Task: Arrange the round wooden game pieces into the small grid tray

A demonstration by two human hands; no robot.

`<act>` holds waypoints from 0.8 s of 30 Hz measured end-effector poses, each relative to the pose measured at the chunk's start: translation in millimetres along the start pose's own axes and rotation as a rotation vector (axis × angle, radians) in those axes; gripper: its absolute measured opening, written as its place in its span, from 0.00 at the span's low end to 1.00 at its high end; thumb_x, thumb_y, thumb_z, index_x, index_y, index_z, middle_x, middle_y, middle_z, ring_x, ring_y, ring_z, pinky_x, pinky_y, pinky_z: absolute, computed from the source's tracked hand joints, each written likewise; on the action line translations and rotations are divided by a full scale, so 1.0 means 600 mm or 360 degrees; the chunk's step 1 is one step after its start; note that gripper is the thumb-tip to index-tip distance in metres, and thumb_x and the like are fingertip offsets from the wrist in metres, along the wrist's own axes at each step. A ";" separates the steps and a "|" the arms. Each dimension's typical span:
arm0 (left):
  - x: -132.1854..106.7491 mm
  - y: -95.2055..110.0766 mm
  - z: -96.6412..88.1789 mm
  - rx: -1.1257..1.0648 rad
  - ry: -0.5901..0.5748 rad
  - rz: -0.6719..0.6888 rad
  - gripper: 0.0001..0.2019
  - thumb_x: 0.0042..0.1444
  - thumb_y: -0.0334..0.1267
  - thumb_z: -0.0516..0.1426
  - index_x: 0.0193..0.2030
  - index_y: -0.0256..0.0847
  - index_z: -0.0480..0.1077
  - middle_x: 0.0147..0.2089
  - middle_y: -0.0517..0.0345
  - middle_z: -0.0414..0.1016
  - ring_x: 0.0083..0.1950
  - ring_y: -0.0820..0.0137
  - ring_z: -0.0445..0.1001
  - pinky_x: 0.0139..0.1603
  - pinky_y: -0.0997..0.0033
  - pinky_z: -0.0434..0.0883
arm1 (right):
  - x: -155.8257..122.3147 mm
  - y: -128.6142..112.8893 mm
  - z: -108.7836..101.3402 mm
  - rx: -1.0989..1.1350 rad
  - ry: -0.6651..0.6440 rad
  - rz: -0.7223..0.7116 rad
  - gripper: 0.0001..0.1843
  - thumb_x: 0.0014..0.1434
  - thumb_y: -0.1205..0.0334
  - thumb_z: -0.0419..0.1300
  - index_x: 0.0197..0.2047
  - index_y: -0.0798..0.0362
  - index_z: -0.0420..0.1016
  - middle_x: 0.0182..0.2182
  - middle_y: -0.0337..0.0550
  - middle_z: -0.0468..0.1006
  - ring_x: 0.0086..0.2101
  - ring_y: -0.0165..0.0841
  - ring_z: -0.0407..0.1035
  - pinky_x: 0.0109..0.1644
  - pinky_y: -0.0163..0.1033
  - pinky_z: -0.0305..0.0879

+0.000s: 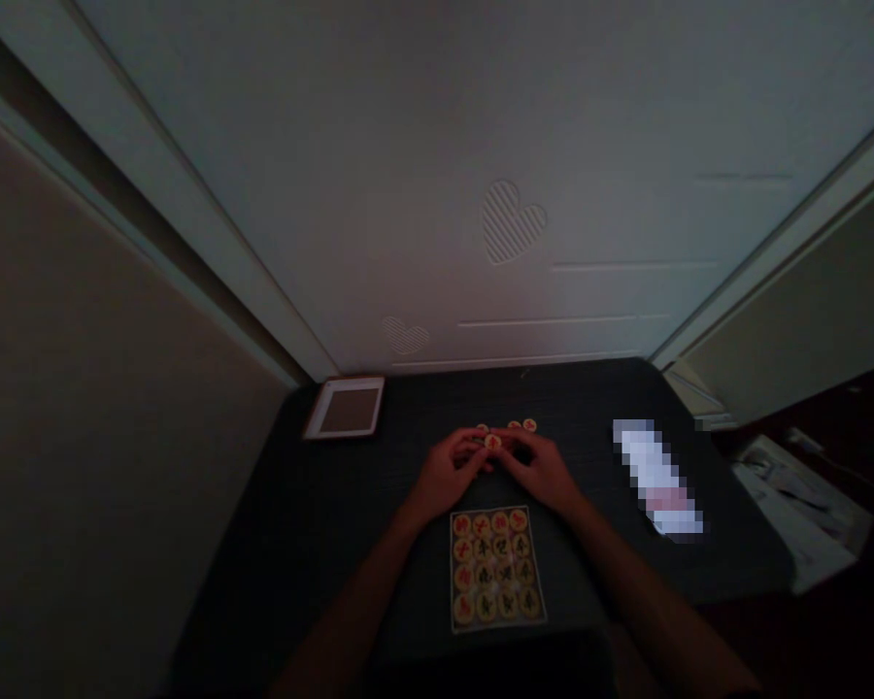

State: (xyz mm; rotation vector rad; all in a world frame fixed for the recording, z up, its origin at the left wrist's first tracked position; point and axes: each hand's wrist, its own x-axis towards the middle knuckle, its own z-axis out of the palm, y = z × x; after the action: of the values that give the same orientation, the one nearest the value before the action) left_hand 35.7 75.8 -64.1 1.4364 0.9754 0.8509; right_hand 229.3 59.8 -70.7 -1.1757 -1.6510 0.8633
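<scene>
Over the middle of the dark table, my left hand [448, 471] and my right hand [543, 468] meet at a round xiangqi piece [493, 442] with a red character. Fingers and thumbs of both hands close on it from either side. Just beyond my fingers lie more round pieces [529, 425], partly hidden by my hands. Nearer to me, between my forearms, is a square clear tray [453, 582] filled with rows of xiangqi pieces, some marked in red and others in black.
A tablet-like device with a pale frame [317, 413] lies at the table's back left. On the right is a blurred-out bright object [659, 476]. A white panelled surface with hearts [437, 233] rises behind the table [277, 544]. A white box [808, 515] stands beyond the right edge.
</scene>
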 end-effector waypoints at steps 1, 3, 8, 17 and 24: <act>0.000 0.001 0.000 0.0003 -0.0001 0.0000 0.19 0.62 0.47 0.60 0.55 0.39 0.70 0.44 0.49 0.83 0.41 0.64 0.83 0.41 0.65 0.78 | 0.000 0.000 -0.001 0.0002 0.0005 0.0008 0.17 0.64 0.53 0.63 0.53 0.48 0.80 0.37 0.43 0.84 0.34 0.35 0.77 0.40 0.39 0.75; 0.000 0.002 0.000 0.0002 -0.0001 0.0008 0.19 0.62 0.47 0.60 0.55 0.38 0.70 0.44 0.49 0.83 0.41 0.64 0.83 0.43 0.65 0.78 | -0.001 -0.001 -0.002 0.0009 0.0015 0.0017 0.16 0.65 0.53 0.62 0.53 0.48 0.80 0.38 0.43 0.85 0.34 0.36 0.77 0.40 0.40 0.75; 0.000 0.000 0.002 -0.0008 -0.0010 0.0042 0.19 0.61 0.47 0.61 0.55 0.39 0.70 0.45 0.49 0.83 0.41 0.64 0.83 0.48 0.62 0.78 | -0.002 -0.008 -0.003 -0.0001 0.0066 0.0002 0.14 0.65 0.53 0.61 0.50 0.48 0.80 0.35 0.41 0.84 0.32 0.34 0.76 0.36 0.38 0.73; -0.004 0.003 0.005 0.0092 -0.0074 0.0105 0.16 0.61 0.44 0.61 0.52 0.41 0.74 0.46 0.50 0.82 0.45 0.64 0.82 0.51 0.61 0.78 | -0.002 -0.001 -0.004 0.0020 0.0060 0.0092 0.12 0.62 0.51 0.65 0.42 0.49 0.79 0.32 0.40 0.82 0.30 0.32 0.74 0.32 0.36 0.70; -0.005 -0.002 0.008 0.0189 -0.0015 0.0122 0.18 0.56 0.41 0.64 0.53 0.42 0.74 0.45 0.52 0.82 0.44 0.64 0.82 0.49 0.60 0.79 | -0.004 0.006 -0.003 0.0041 0.0100 0.0101 0.12 0.60 0.49 0.66 0.37 0.50 0.80 0.31 0.42 0.84 0.30 0.35 0.77 0.34 0.38 0.73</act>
State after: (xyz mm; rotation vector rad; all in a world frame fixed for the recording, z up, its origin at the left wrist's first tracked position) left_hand 38.6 71.4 -65.7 1.5866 0.9828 0.8525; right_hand 232.4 58.9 -74.2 -1.2312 -1.5547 0.8758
